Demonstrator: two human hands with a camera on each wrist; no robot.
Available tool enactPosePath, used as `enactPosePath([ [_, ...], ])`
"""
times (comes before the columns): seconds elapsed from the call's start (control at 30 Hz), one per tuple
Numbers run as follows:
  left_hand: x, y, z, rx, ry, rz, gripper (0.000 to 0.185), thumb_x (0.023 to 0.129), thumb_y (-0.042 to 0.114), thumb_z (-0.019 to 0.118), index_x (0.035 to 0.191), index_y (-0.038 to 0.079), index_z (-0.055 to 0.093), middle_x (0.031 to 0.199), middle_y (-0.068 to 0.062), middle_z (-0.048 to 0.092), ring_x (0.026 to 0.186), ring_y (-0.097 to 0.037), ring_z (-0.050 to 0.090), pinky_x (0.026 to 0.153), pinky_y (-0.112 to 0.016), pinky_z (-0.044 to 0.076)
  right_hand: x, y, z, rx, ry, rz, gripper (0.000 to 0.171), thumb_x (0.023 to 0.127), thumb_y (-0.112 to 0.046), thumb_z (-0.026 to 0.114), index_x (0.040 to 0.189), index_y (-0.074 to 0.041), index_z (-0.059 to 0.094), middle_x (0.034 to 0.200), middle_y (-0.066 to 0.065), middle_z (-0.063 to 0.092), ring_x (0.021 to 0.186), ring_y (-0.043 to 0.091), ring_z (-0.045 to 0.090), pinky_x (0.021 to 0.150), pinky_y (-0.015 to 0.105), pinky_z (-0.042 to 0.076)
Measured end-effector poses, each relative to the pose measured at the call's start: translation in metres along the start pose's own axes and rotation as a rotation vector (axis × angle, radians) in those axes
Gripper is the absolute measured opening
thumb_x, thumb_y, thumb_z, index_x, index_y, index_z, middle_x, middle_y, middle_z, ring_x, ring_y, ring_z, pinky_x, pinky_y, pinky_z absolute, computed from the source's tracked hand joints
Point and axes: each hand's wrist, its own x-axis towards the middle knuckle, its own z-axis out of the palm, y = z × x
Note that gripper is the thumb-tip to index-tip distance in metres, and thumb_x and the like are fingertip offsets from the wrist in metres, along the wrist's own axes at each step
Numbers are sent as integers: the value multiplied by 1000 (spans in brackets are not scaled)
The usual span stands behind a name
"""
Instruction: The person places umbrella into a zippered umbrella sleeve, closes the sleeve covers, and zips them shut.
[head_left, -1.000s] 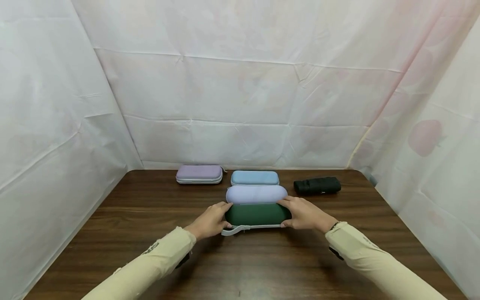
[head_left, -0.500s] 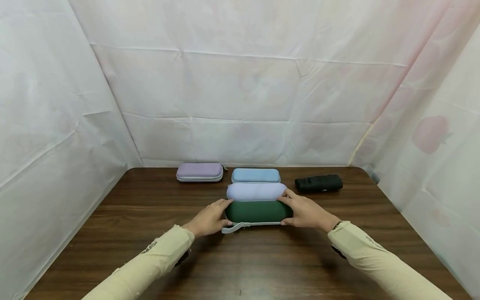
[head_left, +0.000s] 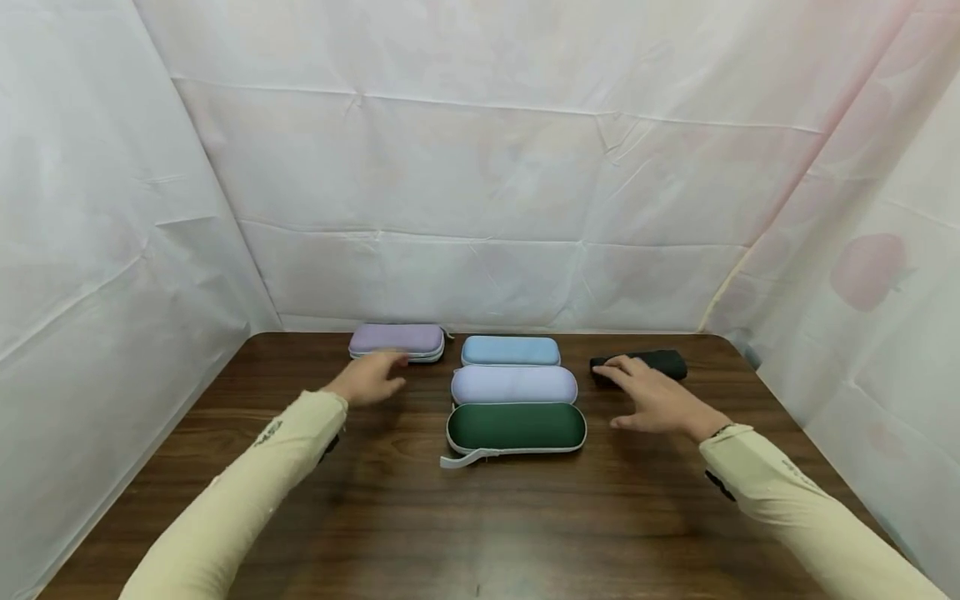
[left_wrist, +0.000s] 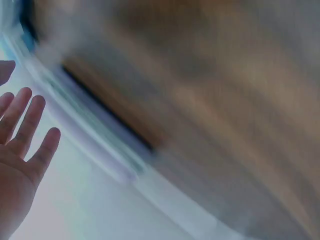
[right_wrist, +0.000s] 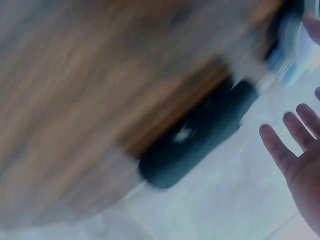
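No writing legible; left hand (head_left: pixel 369 379), fingers apart and holding nothing, is hovering left of centre just before the purple case (head_left: pixel 397 342), right hand (head_left: pixel 654 397), fingers spread, is reaching beside the black case (head_left: pixel 651 362) at right, with blue (head_left: pixel 511 351), lilac (head_left: pixel 513 385) and green (head_left: pixel 516 427) cases lying between on the table (head_left: pixel 480 517).
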Motion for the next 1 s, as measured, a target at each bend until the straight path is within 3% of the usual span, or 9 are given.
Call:
enactPosePath([
  [0.17,14,-19,-19,92,-29,-109,59,89,9,65,141,-3,39,140,-23,43,127,-41,40,99,-53,36,-9,35,-8,-119,-14,63,84,74,-23,83,142,0,38,136,22,40,122,42,40,90,60,38],
  [0.4,31,-25,-15,151,-26,-171,70,87,9,66,146,-1,30,148,-23,30,134,-43,26,100,-60,30,-21,63,-10,-233,-99,198,85,73,-16,83,141,6,36,139,29,37,125,47,34,96,63,30],
  [0.53,35,-24,-12,146,-47,-217,75,87,13,68,148,1,27,151,-21,25,137,-41,21,100,-63,26,-23,70,-4,-240,-134,218,83,75,-13,81,141,6,35,141,30,35,127,48,33,98,63,28],
  [0.83,34,-32,-5,212,-160,-216,81,85,16,72,149,1,24,151,-22,27,136,-43,24,103,-61,25,-14,72,3,-193,-178,244,73,81,-5,74,143,0,36,144,28,34,130,46,32,99,65,24],
  [1.0,28,-35,-4,210,-112,-251,83,81,13,76,148,2,29,148,-23,30,134,-44,25,98,-64,30,-9,68,3,-145,-227,217,69,83,-4,73,142,3,38,141,29,38,127,47,35,99,62,29],
])
